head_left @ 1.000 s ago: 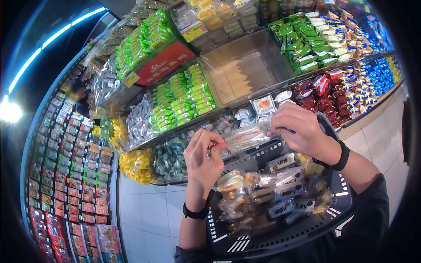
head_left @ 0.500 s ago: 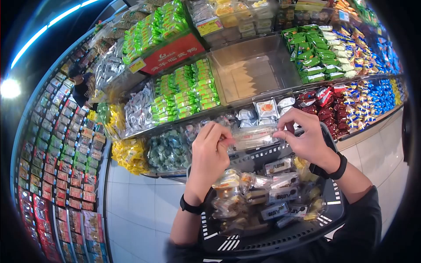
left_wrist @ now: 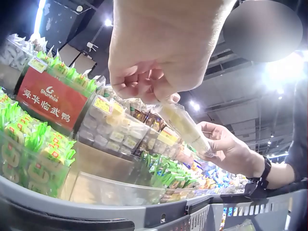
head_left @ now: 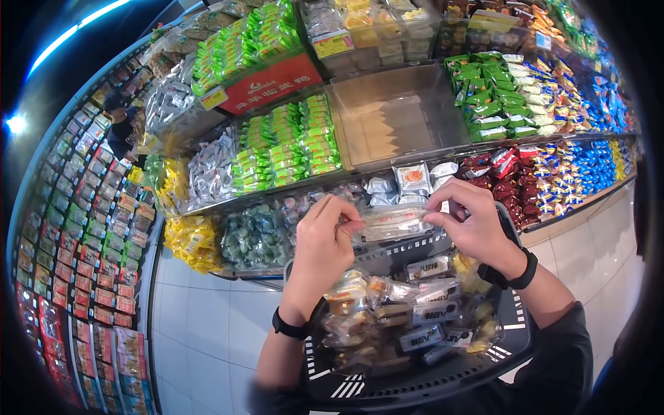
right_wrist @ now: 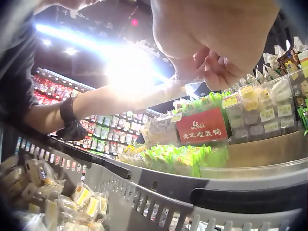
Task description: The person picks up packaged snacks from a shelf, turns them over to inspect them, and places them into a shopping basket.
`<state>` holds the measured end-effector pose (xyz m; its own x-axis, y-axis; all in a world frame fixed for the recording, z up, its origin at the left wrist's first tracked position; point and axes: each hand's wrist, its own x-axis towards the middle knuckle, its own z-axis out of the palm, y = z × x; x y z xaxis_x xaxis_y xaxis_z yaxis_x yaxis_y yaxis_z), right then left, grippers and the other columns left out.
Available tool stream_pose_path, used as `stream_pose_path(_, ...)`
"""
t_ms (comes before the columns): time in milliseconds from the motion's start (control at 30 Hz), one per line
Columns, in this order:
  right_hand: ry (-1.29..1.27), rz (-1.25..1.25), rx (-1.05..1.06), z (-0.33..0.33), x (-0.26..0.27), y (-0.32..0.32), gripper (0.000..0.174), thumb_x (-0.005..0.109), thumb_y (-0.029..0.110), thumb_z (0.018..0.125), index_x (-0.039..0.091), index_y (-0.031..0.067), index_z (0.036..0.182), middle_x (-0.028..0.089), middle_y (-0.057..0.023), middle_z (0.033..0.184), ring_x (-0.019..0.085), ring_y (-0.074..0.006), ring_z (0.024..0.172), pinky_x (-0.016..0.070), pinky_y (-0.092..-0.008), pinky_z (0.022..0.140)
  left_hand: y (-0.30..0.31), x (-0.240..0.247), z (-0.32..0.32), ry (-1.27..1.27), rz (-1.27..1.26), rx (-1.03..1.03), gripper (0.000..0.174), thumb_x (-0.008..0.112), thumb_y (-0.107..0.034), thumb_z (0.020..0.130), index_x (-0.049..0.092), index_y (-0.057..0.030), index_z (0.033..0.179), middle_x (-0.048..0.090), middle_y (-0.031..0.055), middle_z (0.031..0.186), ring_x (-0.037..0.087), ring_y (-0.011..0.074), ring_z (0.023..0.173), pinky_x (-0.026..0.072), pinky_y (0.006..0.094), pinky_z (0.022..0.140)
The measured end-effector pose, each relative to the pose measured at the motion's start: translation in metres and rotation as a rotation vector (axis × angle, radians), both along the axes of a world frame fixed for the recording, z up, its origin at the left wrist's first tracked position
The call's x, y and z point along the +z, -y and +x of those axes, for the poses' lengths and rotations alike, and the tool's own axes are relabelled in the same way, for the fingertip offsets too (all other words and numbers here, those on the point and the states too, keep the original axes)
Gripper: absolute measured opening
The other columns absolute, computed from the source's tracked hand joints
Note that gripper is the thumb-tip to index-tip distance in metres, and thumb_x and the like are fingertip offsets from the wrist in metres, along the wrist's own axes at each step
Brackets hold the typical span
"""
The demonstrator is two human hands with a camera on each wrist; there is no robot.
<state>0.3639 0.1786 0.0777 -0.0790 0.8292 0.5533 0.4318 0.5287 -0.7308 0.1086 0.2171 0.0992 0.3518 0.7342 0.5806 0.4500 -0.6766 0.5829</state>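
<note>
A long, clear-wrapped snack packet (head_left: 394,225) is stretched between both hands, a little above the far rim of a dark grey shopping basket (head_left: 515,332). The left hand (head_left: 319,238) pinches one end with its fingers curled. At the other end the right hand (head_left: 477,220) pinches the wrapper between thumb and forefinger. Pale yellowish contents show through the packet (left_wrist: 185,126) in the left wrist view. Below the hands, the basket holds several wrapped snacks (head_left: 434,312), some with white labels and dark print. Each wrist wears a black band.
Beyond the basket stand tiered snack bins with green packets (head_left: 283,169), dark red packets (head_left: 522,190) and a wide brown-bottomed bin (head_left: 394,124). A red sign (head_left: 268,83) fronts an upper bin. Racks of hanging packets (head_left: 83,235) line the left, with a person (head_left: 123,128) beside them.
Both hands keep their pinch on the packet, which has gone from slightly tilted to nearly level. The head view has shifted a little, bringing the person at the left more into sight.
</note>
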Motion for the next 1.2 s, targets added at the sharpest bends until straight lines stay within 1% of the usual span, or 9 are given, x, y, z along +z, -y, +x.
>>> stream_pose_path(67,0.022,0.032,0.001,0.0,0.002,-0.001,0.019,0.08,0.0,0.078,0.068,0.0051,0.091,0.064,0.0007,0.079,0.038,-0.0067,0.056,0.0307,-0.0248,0.051,0.0,0.001,0.0,-0.024,0.034,0.023,0.018,0.064,0.014,0.077,0.058,-0.0006,0.083,0.056,0.0078,0.074,0.039,0.0191,0.056,0.0358,0.0297,0.055)
stream_pose_path(300,-0.033,-0.158,0.07,0.003,0.005,-0.001,0.011,0.078,0.001,0.079,0.069,0.0033,0.084,0.063,0.0015,0.077,0.034,-0.0057,0.055,0.0279,-0.0251,0.051,0.0,-0.002,0.002,-0.127,0.091,0.031,0.017,0.059,0.015,0.077,0.053,0.0014,0.085,0.055,0.0146,0.08,0.056,0.0335,0.074,0.0461,0.0397,0.067)
stream_pose_path(400,-0.062,-0.18,0.065,0.004,0.002,-0.001,0.01,0.078,0.002,0.079,0.07,0.004,0.085,0.062,0.0028,0.077,0.032,-0.0046,0.055,0.0267,-0.0252,0.051,-0.002,-0.004,0.003,-0.122,0.094,0.018,0.017,0.06,0.015,0.077,0.053,0.0015,0.085,0.055,0.0145,0.08,0.056,0.0329,0.073,0.0461,0.0398,0.067)
stream_pose_path(533,-0.087,-0.224,0.077,0.006,-0.003,-0.004,0.01,0.079,0.005,0.08,0.07,0.0051,0.084,0.061,0.0035,0.077,0.03,-0.0048,0.055,0.0251,-0.0254,0.051,0.001,-0.002,0.004,-0.124,0.06,0.032,0.017,0.063,0.013,0.079,0.055,0.0004,0.085,0.054,0.012,0.077,0.053,0.0275,0.067,0.0443,0.0348,0.063)
stream_pose_path(733,-0.143,-0.158,0.083,0.008,-0.013,-0.011,0.009,0.077,0.003,0.081,0.069,0.0041,0.085,0.06,0.0023,0.078,0.04,-0.0049,0.06,0.0333,-0.0237,0.055,-0.001,-0.007,0.003,0.019,-0.058,0.016,0.017,0.074,0.007,0.08,0.059,0.0006,0.085,0.06,0.007,0.08,0.054,0.0143,0.065,0.0443,0.0278,0.062)
stream_pose_path(867,-0.18,-0.137,0.087,0.01,-0.015,-0.012,0.009,0.076,0.001,0.082,0.068,0.0035,0.085,0.06,0.0007,0.081,0.046,-0.0057,0.065,0.0371,-0.023,0.059,-0.003,-0.003,-0.001,0.106,0.009,-0.042,0.014,0.073,0.004,0.084,0.061,0.0,0.09,0.063,0.0051,0.083,0.056,0.0117,0.068,0.0461,0.0266,0.062)
stream_pose_path(1000,-0.154,-0.102,0.073,0.009,-0.009,-0.008,0.009,0.075,0.0,0.083,0.067,0.003,0.085,0.061,0.0007,0.084,0.046,-0.0055,0.066,0.0376,-0.0231,0.059,-0.003,0.024,-0.052,0.845,-0.118,-0.06,0.008,0.065,-0.011,0.097,0.061,-0.004,0.094,0.061,0.0026,0.081,0.054,0.0095,0.067,0.0443,0.0247,0.057)
stream_pose_path(1067,-0.132,-0.096,0.071,0.009,-0.004,-0.004,0.009,0.074,0.0,0.083,0.066,0.0028,0.085,0.061,0.0009,0.084,0.046,-0.0053,0.066,0.0378,-0.0229,0.059,-0.006,0.034,-0.093,0.963,-0.113,-0.009,0.014,0.061,-0.013,0.101,0.057,-0.0056,0.089,0.055,0.0003,0.076,0.049,0.0078,0.063,0.0425,0.0224,0.055)
stream_pose_path(1200,-0.267,-0.081,0.108,0.006,-0.007,-0.005,0.008,0.073,0.0,0.085,0.066,0.0022,0.086,0.061,0.0,0.086,0.047,-0.005,0.068,0.0379,-0.0224,0.06,0.007,0.031,-0.133,0.772,-0.048,0.268,0.017,0.06,-0.012,0.102,0.052,-0.0068,0.087,0.05,-0.001,0.072,0.046,0.0062,0.06,0.0418,0.022,0.054)
